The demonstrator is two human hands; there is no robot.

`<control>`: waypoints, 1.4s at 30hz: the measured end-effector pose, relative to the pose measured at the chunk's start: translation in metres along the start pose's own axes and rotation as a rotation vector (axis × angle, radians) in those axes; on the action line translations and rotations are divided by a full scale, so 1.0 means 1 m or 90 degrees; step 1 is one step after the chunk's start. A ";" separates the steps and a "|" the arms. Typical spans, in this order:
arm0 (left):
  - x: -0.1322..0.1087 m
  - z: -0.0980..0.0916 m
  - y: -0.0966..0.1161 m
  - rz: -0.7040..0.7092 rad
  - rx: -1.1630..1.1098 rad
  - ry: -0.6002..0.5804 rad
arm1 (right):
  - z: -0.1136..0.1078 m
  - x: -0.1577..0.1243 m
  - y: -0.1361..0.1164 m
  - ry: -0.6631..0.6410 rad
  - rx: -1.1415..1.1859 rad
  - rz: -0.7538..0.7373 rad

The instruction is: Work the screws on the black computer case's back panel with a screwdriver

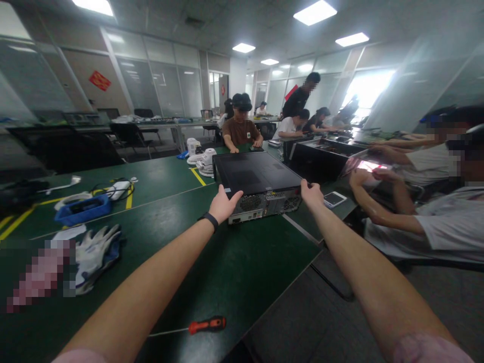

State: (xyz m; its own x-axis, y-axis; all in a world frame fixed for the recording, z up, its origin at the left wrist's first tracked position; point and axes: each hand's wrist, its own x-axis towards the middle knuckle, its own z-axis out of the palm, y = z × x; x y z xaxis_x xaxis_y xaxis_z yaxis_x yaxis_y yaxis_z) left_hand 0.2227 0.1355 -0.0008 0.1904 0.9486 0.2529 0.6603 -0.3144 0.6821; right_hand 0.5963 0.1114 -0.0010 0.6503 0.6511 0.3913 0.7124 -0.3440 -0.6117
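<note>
Two-handed positioning of the computer case on the green worktop appeared in hand, the left hand and right hand each holding a near corner in a partly closed grip, and any shift seemingly called for even support.

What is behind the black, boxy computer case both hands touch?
Behind the computer case is a brown-shirted person. The case covers that person's lower body and the green tabletop directly behind it.
</note>
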 end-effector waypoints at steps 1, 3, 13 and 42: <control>0.000 0.000 0.002 0.023 0.020 0.017 | -0.001 -0.002 0.001 0.017 -0.007 -0.001; 0.000 -0.002 0.006 0.074 0.066 0.044 | -0.004 -0.008 0.000 0.045 -0.024 -0.025; 0.000 -0.012 0.019 0.260 0.288 0.007 | -0.012 -0.030 -0.022 -0.113 -0.104 -0.366; -0.007 -0.019 0.036 0.238 0.399 -0.036 | -0.014 -0.030 -0.027 -0.132 -0.242 -0.513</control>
State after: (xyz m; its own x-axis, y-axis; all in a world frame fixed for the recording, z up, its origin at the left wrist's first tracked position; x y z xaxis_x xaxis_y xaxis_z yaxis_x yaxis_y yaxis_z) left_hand 0.2311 0.1165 0.0352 0.5106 0.7880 0.3440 0.8324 -0.5533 0.0320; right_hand 0.5614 0.0919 0.0139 -0.1162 0.8867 0.4474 0.9929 0.0922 0.0752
